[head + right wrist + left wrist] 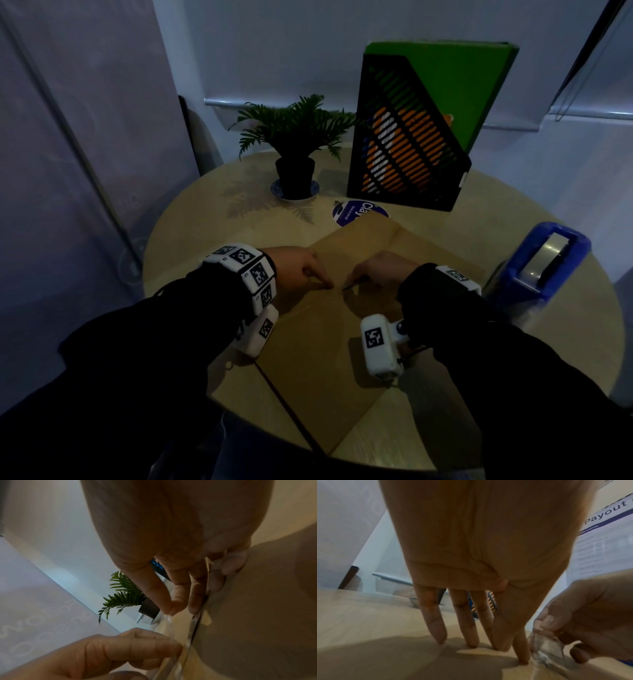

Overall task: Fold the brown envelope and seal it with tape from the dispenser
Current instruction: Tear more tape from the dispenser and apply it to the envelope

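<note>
The brown envelope (325, 363) lies flat on the round table (205, 222), its far part folded toward me. My left hand (317, 279) presses straight fingertips (489, 631) down on the envelope (393, 658) near the flap edge. Just to its right, my right hand (363, 277) pinches a strip of clear tape (546, 651) between thumb and forefinger (164, 601), right at the paper. The tape (192, 630) runs along the envelope (257, 615) surface. The blue tape dispenser (544, 267) stands at the table's right edge, apart from both hands.
A potted fern (294, 144) stands at the back of the table. A black slotted file holder (407, 144) with green folders is to its right. A round purple and white sticker (356, 212) lies by the envelope's far corner. A printed sheet (607, 540) hangs on the wall.
</note>
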A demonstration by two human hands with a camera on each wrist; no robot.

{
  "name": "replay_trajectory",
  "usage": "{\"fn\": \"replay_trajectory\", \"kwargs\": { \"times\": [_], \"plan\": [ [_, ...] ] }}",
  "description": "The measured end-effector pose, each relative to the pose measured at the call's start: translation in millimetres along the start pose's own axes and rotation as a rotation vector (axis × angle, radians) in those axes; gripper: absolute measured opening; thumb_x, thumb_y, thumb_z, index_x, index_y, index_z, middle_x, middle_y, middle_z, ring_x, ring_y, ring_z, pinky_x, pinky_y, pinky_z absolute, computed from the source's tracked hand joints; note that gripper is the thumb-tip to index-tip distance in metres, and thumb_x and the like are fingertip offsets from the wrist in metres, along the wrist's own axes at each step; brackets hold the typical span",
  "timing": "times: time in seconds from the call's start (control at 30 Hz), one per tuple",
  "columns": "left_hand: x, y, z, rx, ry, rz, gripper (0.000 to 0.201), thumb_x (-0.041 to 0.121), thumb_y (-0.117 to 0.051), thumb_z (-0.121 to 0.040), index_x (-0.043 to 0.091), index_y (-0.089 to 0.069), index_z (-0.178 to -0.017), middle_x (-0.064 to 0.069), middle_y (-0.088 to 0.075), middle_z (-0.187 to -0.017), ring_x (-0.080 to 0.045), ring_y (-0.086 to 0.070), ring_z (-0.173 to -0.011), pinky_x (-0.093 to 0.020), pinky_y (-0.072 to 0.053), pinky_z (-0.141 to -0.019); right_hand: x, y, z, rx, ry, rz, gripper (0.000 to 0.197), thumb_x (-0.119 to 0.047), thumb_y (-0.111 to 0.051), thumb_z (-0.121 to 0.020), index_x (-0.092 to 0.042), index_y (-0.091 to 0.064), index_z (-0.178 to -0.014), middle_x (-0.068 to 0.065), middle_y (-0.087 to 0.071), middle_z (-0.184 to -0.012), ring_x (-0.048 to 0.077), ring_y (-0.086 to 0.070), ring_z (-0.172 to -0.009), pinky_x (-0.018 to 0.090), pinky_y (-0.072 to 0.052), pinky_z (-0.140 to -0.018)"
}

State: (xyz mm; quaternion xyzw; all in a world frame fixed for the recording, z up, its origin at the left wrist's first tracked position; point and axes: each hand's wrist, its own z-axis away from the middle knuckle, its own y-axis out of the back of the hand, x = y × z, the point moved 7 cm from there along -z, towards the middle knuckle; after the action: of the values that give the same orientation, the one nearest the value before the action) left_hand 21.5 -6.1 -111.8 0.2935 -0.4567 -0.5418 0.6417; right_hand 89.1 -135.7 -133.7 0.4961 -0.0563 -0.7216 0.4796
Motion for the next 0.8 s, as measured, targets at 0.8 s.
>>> {"fn": "replay_trajectory", "kwargs": {
  "times": [0.8],
  "plan": [
    [2.0, 0.8, 1.5, 0.02, -0.034, -0.036, 0.039, 0.012, -0.046, -0.096, 0.026, -0.059, -0.129, 0.005, -0.047, -0.142, -0.013, -0.042, -0.13, -0.028, -0.029, -0.11, 2.2, -6.4, -9.4, 0.05, -0.007, 0.038, 0.035, -0.021, -0.065, -0.084, -0.002, -0.068, -0.113, 0.014, -0.062, -0.105, 0.021, -0.055, -0.077, 0.03, -0.047, -0.069]
  ]
}}
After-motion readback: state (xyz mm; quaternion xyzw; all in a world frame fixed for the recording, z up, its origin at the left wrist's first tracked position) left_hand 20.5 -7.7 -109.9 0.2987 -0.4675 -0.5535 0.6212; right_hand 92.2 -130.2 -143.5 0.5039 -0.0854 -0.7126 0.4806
